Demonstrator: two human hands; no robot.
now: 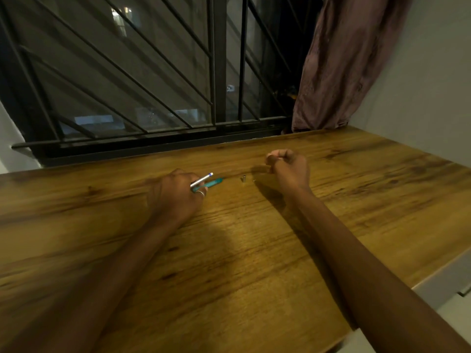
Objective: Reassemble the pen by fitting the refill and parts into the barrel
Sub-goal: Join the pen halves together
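My left hand (175,193) grips a silver pen barrel (201,180) that points up and to the right, with a blue-and-white end showing. A teal pen part (213,183) lies on the wooden table (254,250) just beyond my left fingers, touching or nearly touching them. A small silver metal piece (243,178) stands on the table between my hands. My right hand (288,166) hovers to the right of it with fingers curled; whether it pinches something small is not clear.
The table's far edge meets a barred window (153,98). A mauve curtain (339,67) hangs at the back right beside a white wall (433,85). The table's right edge (433,273) drops off near my right forearm.
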